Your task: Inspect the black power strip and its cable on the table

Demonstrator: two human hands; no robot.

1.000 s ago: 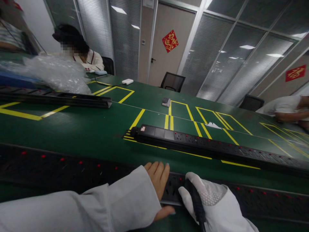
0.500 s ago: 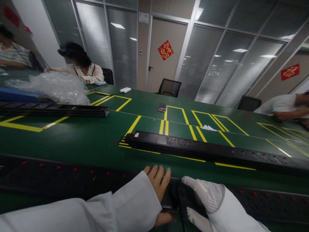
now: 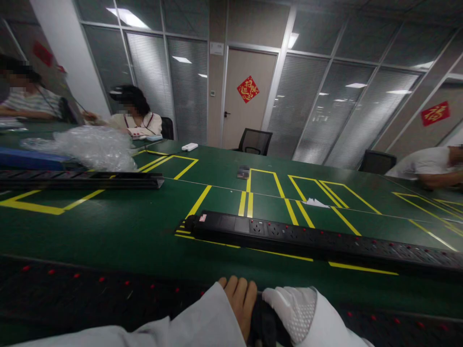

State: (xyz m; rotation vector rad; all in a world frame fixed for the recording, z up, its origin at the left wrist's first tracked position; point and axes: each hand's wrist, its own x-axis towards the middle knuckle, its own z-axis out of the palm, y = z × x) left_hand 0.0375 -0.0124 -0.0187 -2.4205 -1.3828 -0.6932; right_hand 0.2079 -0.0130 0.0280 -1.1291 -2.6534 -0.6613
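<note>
A long black power strip (image 3: 115,294) with red dots along it runs across the bottom of the view. My bare left hand (image 3: 239,301) lies over it near the middle, fingers together and curled over its far edge, thumb out of sight. Close beside it, my right hand (image 3: 294,306), in a white glove with a dotted patch, is closed around a black power plug (image 3: 265,320) at the strip. The lower fingers and the plug's contact with the strip are hidden. White sleeves cover both wrists.
Another black power strip (image 3: 311,238) lies farther back on the green table (image 3: 119,236), which carries yellow tape outlines. Left are a black channel-like strip (image 3: 108,180), clear plastic wrap (image 3: 94,147) and a blue object (image 3: 31,159). People sit at the far left and right.
The view has tilted up, so the table and my hands appear lower. My left fingers are now more bent over the strip, and my right hand sits closer to my left.
</note>
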